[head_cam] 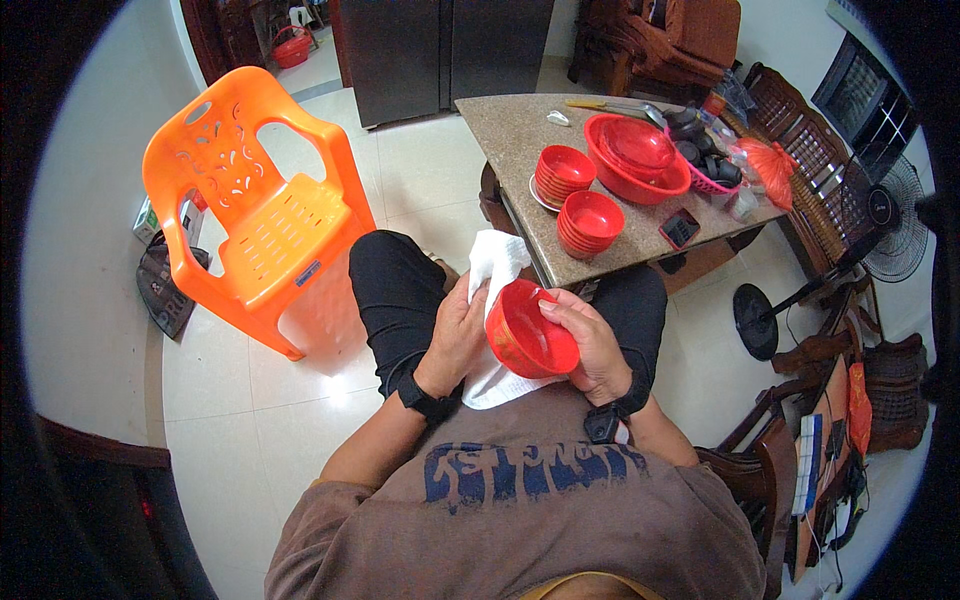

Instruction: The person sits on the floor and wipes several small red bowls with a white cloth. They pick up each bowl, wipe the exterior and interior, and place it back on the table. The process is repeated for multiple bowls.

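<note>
Above my lap, my right hand [589, 337] grips a red bowl [525, 337] by its rim, thumb on the inner side. The bowl is tilted, its opening turned to the right. On the other side, my left hand [459, 330] holds a white cloth [498, 259] against the bowl's outside; part of the cloth hangs down behind the bowl. Two stacks of similar red bowls stand on the stone-topped table [517, 127] ahead. The farther stack [564, 174] rests on a white plate, and the nearer stack [589, 225] sits close to the table's front edge.
A red basin [637, 169] and a pink basket [712, 180] holding dark items stand on the table, near a phone [679, 228] and a red plastic bag [765, 169]. To the left is an orange plastic chair [277, 225]. A standing fan [825, 277] is at right.
</note>
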The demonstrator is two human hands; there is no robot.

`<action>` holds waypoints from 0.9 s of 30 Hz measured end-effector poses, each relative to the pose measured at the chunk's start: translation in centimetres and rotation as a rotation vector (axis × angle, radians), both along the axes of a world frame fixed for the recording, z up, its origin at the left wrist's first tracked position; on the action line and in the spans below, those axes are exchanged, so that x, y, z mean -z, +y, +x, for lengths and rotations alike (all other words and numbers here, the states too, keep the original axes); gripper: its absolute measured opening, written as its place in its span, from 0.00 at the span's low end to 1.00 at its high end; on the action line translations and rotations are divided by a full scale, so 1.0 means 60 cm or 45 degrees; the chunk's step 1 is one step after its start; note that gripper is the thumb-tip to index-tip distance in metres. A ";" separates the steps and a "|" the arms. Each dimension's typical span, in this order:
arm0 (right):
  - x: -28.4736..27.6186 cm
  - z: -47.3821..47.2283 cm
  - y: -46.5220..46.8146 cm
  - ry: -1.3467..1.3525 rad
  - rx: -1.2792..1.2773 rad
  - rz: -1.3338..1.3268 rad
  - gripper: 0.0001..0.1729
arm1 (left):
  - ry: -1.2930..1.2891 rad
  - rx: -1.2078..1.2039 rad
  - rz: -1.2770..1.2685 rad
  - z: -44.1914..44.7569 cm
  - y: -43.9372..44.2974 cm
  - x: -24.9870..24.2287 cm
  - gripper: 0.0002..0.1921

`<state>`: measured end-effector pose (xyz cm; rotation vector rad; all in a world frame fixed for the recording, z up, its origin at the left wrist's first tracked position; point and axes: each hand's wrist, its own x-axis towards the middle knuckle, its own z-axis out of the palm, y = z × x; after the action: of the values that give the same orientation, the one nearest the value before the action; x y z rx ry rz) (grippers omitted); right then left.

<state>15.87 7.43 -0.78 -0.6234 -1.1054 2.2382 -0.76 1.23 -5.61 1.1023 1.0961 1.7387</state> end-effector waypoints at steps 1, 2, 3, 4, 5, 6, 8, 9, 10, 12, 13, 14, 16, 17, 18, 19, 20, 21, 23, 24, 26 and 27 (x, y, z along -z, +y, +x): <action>0.000 0.000 0.000 -0.002 0.007 -0.009 0.13 | 0.004 0.009 0.006 0.000 0.000 -0.001 0.16; 0.000 0.000 -0.001 -0.004 0.013 -0.018 0.13 | 0.005 0.017 0.001 0.000 0.000 -0.001 0.16; -0.001 0.000 -0.001 0.024 0.008 -0.036 0.13 | 0.005 0.025 -0.005 0.000 0.001 -0.002 0.16; -0.002 0.000 -0.001 -0.007 0.016 -0.035 0.13 | -0.031 0.027 -0.026 0.001 0.001 -0.001 0.16; -0.003 0.001 -0.001 -0.009 0.013 -0.043 0.13 | -0.067 0.030 -0.048 0.002 0.001 -0.001 0.15; -0.004 0.001 -0.002 0.010 0.009 -0.061 0.13 | -0.107 0.035 -0.043 0.002 0.001 0.001 0.15; -0.005 0.000 -0.002 -0.010 0.014 -0.053 0.13 | -0.107 0.022 -0.069 0.002 0.003 0.004 0.15; -0.005 0.000 -0.002 0.001 0.019 -0.067 0.13 | -0.104 0.027 -0.052 0.001 0.004 0.006 0.15; -0.006 0.000 -0.002 -0.006 0.017 -0.056 0.13 | -0.071 0.031 -0.076 -0.001 0.005 0.008 0.15; -0.006 0.000 -0.003 0.002 0.015 -0.059 0.13 | 0.004 0.033 -0.141 -0.005 0.006 0.012 0.17; -0.006 0.000 -0.003 0.004 0.010 -0.059 0.13 | -0.017 0.041 -0.107 -0.005 0.006 0.013 0.16; -0.006 0.000 -0.003 0.006 0.006 -0.060 0.13 | -0.039 0.027 -0.125 -0.004 0.006 0.013 0.15; -0.006 0.000 -0.002 0.010 0.000 -0.063 0.13 | -0.057 0.008 -0.139 -0.002 0.005 0.012 0.15; -0.006 -0.001 -0.002 0.013 -0.001 -0.066 0.13 | -0.052 0.003 -0.137 -0.001 0.004 0.010 0.15; -0.006 -0.001 -0.002 0.022 0.002 -0.081 0.13 | -0.050 -0.006 -0.126 0.000 0.004 0.008 0.15; -0.007 -0.001 -0.002 0.018 -0.003 -0.071 0.13 | -0.053 -0.006 -0.121 0.001 0.003 0.006 0.15; -0.007 -0.001 -0.002 0.019 -0.004 -0.073 0.13 | -0.058 -0.012 -0.108 0.002 0.003 0.005 0.15; -0.007 -0.001 -0.002 0.032 -0.004 -0.084 0.12 | -0.063 -0.009 -0.095 0.003 0.003 0.003 0.15; -0.007 0.000 -0.002 0.008 0.004 -0.071 0.12 | -0.013 -0.022 -0.120 0.002 0.003 0.003 0.15; -0.007 0.001 -0.002 0.024 0.003 -0.075 0.12 | 0.008 -0.034 -0.133 0.001 0.003 0.004 0.15; -0.006 0.001 -0.002 0.001 0.013 -0.071 0.13 | -0.018 -0.011 -0.108 0.001 0.004 0.009 0.15; -0.006 0.001 -0.001 0.001 0.015 -0.072 0.13 | -0.034 0.003 -0.077 0.001 0.005 0.013 0.15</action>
<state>15.94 7.35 -0.44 -0.6504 -1.0383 2.2666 -0.73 1.53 -6.36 1.0402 1.1235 1.7028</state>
